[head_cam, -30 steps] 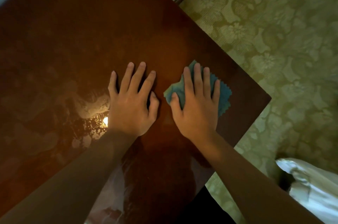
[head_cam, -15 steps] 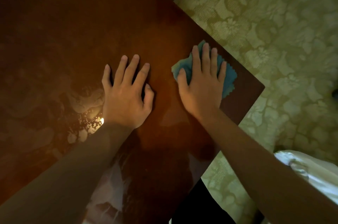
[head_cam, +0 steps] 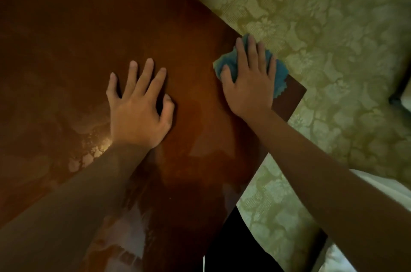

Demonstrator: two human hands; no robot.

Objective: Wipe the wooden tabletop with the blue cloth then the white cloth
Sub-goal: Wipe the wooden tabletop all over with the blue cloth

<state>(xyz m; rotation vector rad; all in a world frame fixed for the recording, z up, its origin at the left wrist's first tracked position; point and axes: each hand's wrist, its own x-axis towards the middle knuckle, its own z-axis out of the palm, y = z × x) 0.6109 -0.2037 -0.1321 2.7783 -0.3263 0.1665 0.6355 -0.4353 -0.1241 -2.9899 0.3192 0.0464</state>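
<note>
Blue cloth (head_cam: 279, 71) has slid to table corner (head_cam: 293, 96).

Dim warm light, small bright glare on the glossy tabletop (head_cam: 66, 71), soft overall blur, wide-angle edge distortion

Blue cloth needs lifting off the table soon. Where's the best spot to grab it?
Pinch the blue cloth at its zigzag edge, coming from the table's right corner. That flap lies free beside the right hand; the rest is pinned under the palm.
</note>
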